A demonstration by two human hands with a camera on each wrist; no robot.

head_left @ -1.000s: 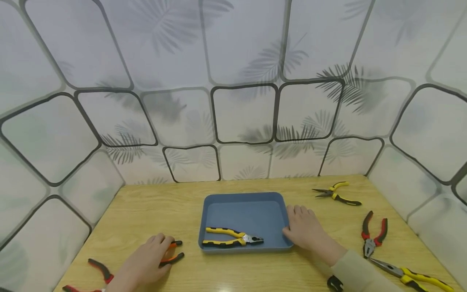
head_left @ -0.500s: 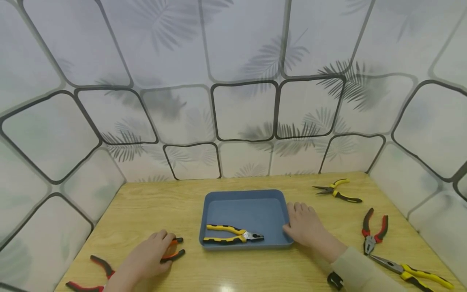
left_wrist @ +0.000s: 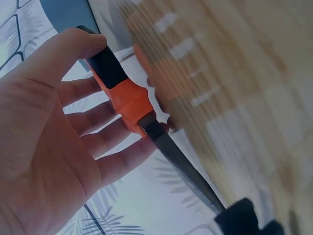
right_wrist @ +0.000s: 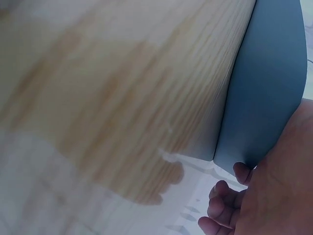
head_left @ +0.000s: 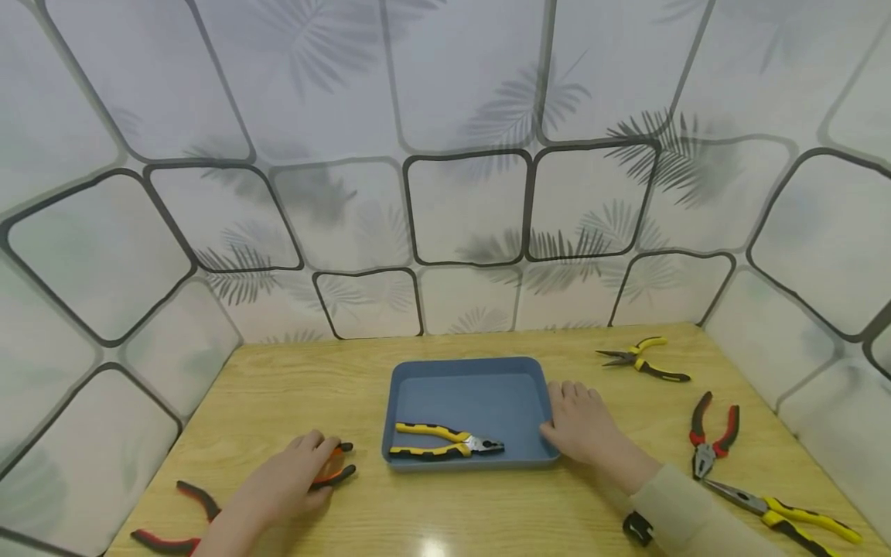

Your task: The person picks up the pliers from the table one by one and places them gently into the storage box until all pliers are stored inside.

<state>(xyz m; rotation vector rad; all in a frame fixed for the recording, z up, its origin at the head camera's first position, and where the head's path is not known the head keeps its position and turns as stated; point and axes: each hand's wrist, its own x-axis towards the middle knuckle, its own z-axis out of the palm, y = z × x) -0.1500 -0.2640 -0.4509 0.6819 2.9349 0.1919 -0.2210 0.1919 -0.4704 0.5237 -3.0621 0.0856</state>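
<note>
My left hand [head_left: 288,480] is at the front left of the table, holding orange-and-black pliers [head_left: 337,476]. In the left wrist view, the thumb presses on a black handle end of these pliers [left_wrist: 131,105], with the fingers behind; their metal nose is long and slim. At the centre sits a blue-grey tray [head_left: 473,394] with yellow-and-black combination pliers [head_left: 433,451] lying along its near side. My right hand [head_left: 585,425] grips the tray's right rim, thumb over the edge and fingers outside. The right wrist view shows curled fingertips by the tray's outer wall [right_wrist: 266,83].
Red-and-black pliers [head_left: 198,503] lie partly behind my left forearm. To the right are yellow-and-black long-nose pliers [head_left: 643,362], red-and-black pliers [head_left: 708,445] and another yellow-and-black long-nose pair [head_left: 773,510]. Patterned walls [head_left: 466,209] enclose the wooden table [head_left: 292,387] at the back and sides.
The whole head view has shifted slightly upward. Both hands, the tray and the pliers keep nearly the same places relative to each other.
</note>
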